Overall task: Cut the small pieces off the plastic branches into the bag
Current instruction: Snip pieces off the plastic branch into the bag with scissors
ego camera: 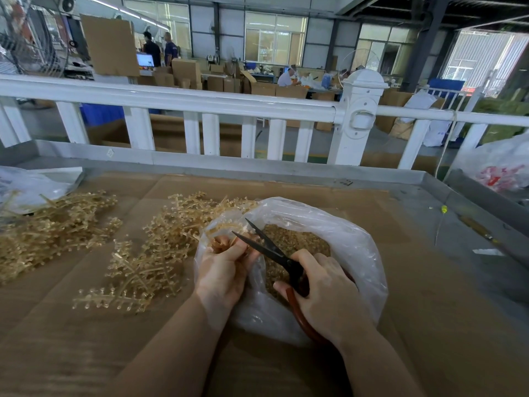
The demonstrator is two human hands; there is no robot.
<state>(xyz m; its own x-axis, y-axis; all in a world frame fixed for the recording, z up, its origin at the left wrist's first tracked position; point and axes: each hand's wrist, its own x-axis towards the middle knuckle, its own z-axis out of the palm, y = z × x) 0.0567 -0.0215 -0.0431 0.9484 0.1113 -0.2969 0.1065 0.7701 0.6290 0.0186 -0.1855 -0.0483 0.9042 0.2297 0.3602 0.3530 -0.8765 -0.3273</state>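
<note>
amber plastic branch [226, 229] pinched in left hand [221, 270] fingers, right hand [323, 287] gripping open scissors [266, 245].

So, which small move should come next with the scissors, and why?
Probably close the scissors. Their blades stand open over the bag, the left hand holds a plastic branch at the blades, and the right hand grips the handles, so cut pieces should fall in.

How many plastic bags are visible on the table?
3: the open bag under the hands, a bag at the far left edge, another at the far right. Others may be hidden.
</note>
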